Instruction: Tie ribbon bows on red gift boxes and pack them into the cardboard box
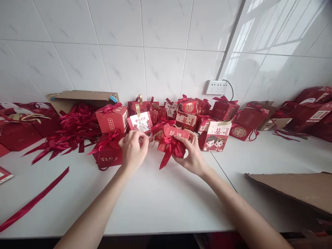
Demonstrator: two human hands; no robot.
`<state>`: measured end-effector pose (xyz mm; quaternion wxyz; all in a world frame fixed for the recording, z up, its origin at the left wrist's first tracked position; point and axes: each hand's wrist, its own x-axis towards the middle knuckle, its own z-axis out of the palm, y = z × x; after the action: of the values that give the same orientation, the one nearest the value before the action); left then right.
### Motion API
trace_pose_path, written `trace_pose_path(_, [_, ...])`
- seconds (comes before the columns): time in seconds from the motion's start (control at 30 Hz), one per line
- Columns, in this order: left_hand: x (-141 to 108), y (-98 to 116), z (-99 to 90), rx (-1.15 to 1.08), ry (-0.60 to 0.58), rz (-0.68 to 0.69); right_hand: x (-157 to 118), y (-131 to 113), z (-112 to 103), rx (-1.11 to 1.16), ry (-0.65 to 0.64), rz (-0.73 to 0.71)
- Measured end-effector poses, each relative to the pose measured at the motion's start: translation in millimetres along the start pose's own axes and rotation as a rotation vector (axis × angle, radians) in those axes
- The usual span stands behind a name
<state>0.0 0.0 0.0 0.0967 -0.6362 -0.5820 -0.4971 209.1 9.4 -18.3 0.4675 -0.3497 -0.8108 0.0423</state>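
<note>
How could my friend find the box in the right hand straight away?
Look at the white tabletop below the tiled wall, then at the crowd of red boxes along its back. Near the middle, at the front, is a small red box with a shiny bow. Unlike its neighbours behind, it is gripped by the right hand.

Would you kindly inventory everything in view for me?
bow-tied box: one, red, centre
gift boxes: many, mostly red, along back
piled ribbons: many, red, back left
loose ribbon: one, red, front left
open carton: one, brown, back left
cardboard flap: one, brown, front right
socket strip: one, white, back right
cable: one, black, beside strip
card: one, red-white, left edge
counter: one, white, beneath
tiled wall: one, white, behind
forearms: two, bare, foreground
left hand: one, bare, beside box
right hand: one, bare, gripping box
</note>
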Motion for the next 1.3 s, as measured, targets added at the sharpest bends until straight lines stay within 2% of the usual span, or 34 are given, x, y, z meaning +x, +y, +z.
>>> trace_pose_path(0.13, [-10.2,13.4,4.5,-0.155,-0.044,0.158,-1.7,-0.8,2.3,-0.013,-0.027,-0.019])
trace_pose_path(0.27, [-21.1,25.4,8.9,-0.23,0.027,0.278,-4.3,-3.4,5.6,-0.012,-0.046,-0.046])
trace_pose_path(0.33, [-25.2,28.5,9.5,-0.245,0.058,0.371,-4.9,-5.4,6.6,-0.009,-0.067,-0.058])
trace_pose_path(0.47, [-33.4,31.8,8.4,-0.199,0.025,0.559,-4.7,-8.8,6.8,0.007,-0.077,-0.087])
trace_pose_path(0.57, [-37.1,31.5,6.2,-0.286,0.012,0.621,-3.9,-10.8,4.8,0.008,-0.061,-0.115])
trace_pose_path(0.63, [-37.1,30.6,5.2,-0.442,0.083,0.524,-3.3,-12.9,2.7,-0.005,-0.046,-0.133])
trace_pose_path(0.73, [-33.9,30.5,5.2,-0.628,0.236,0.219,-2.5,-17.7,0.0,-0.014,-0.024,-0.172])
trace_pose_path(0.8, [-31.1,31.7,5.4,-0.68,0.16,0.064,-2.4,-20.7,-1.0,-0.012,-0.014,-0.196])
trace_pose_path(0.9, [-28.1,34.4,5.0,-0.687,-0.079,-0.054,-2.9,-22.8,-1.5,-0.008,-0.008,-0.22])
trace_pose_path(1.0, [-27.8,35.5,5.7,-0.693,-0.143,-0.112,-3.6,-21.6,-1.8,-0.017,-0.016,-0.21])
trace_pose_path(1.13, [-29.1,32.1,9.2,-0.703,-0.135,-0.142,-4.1,-18.9,-1.6,-0.025,-0.012,-0.195])
trace_pose_path(1.3, [-28.0,27.9,8.8,-0.744,-0.169,-0.104,-3.0,-19.6,-1.9,-0.006,0.008,-0.197])
